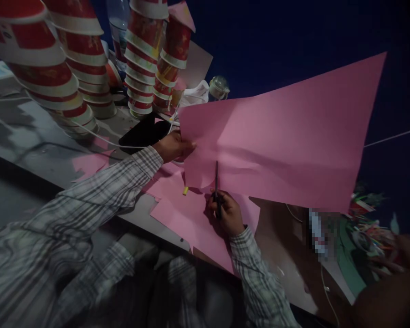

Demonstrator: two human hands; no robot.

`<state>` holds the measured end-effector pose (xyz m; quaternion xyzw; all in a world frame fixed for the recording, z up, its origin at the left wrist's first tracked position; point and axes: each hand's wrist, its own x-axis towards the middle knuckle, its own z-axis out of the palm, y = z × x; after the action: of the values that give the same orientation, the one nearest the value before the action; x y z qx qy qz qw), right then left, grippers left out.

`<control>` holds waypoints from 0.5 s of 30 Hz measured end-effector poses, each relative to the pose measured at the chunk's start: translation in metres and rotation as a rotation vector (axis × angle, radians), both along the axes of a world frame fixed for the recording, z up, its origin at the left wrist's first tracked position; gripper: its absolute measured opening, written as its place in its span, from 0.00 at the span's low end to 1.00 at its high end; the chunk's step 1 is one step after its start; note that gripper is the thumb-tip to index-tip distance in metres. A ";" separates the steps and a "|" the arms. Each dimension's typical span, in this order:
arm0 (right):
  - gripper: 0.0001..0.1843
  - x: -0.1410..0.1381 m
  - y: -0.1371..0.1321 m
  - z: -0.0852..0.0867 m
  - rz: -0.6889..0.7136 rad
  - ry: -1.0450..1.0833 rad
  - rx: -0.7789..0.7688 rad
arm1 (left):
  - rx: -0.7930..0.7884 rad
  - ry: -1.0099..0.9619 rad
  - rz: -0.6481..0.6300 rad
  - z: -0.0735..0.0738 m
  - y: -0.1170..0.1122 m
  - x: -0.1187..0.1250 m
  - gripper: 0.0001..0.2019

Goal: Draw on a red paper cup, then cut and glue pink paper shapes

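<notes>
Head view: left hand [172, 146] closed in a pinch on the left edge of the pink sheet [287, 141], which is held raised over more pink paper [191, 218] on the table [276, 259]. Right hand [228, 213] curled around the scissors [216, 182]; blades at the sheet's lower left part, their opening unclear. Yellow stub [185, 191] on the paper, between hands.

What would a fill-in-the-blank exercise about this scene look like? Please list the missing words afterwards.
1. The right hand holds a pair of ____.
2. The large sheet held by the left hand is coloured ____.
3. The small piece lying between the two hands is coloured ____.
4. Besides white, the main colour of the stacked cups is ____.

Missing words: scissors; pink; yellow; red.
</notes>
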<state>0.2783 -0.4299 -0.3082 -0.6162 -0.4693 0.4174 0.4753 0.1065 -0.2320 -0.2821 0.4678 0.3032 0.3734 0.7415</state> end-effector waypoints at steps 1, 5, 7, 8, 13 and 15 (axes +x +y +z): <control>0.19 0.000 0.000 0.000 -0.002 -0.004 -0.002 | -0.012 0.020 -0.007 0.001 -0.001 0.000 0.04; 0.19 0.000 0.000 0.000 -0.001 -0.002 -0.011 | -0.033 0.104 0.032 0.010 -0.004 0.002 0.04; 0.19 0.001 0.000 -0.001 0.005 0.028 -0.015 | -0.007 0.113 0.027 0.014 -0.006 0.003 0.05; 0.19 0.002 0.000 -0.001 0.007 0.041 -0.019 | 0.008 0.120 0.018 0.016 -0.006 0.002 0.05; 0.21 0.005 0.000 -0.004 0.037 0.078 -0.037 | 0.052 0.189 -0.009 0.020 -0.004 -0.002 0.06; 0.20 0.005 0.001 -0.004 0.036 0.081 -0.032 | 0.072 0.142 -0.023 0.018 -0.002 -0.004 0.04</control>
<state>0.2835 -0.4293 -0.3121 -0.5977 -0.4542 0.4578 0.4764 0.1022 -0.2341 -0.2645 0.5230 0.3359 0.3415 0.7050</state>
